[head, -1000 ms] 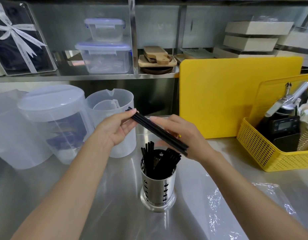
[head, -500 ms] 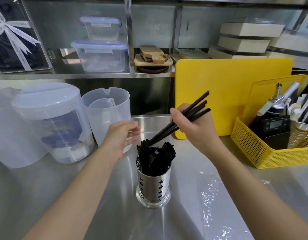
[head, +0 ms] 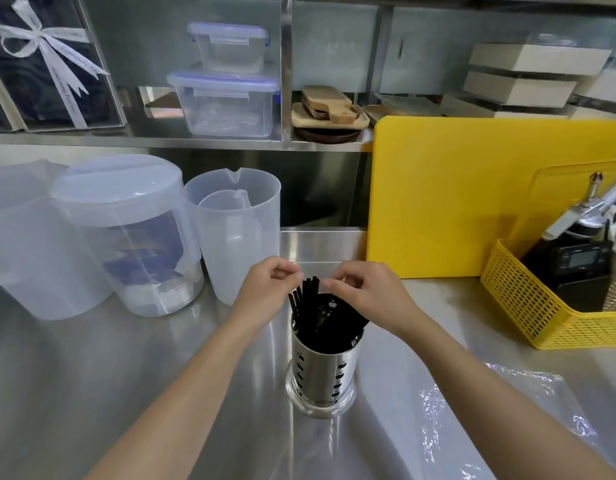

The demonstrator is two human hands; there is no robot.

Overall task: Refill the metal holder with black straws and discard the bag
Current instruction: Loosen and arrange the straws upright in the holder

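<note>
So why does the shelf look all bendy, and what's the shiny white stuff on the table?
Head view: the wide-angle lens bows the shelf edge near the frame's sides. Head view: the white sparkles are glare on the crinkled clear plastic bag, and the steel counter mirrors soft light streaks.

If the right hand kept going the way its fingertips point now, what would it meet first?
The right hand points leftward at the upright black straws in the metal holder; it would likely meet their tops first, then the left hand.

Steel counter [head: 92, 375] below a steel shelf [head: 161, 140], evenly lit.
</note>
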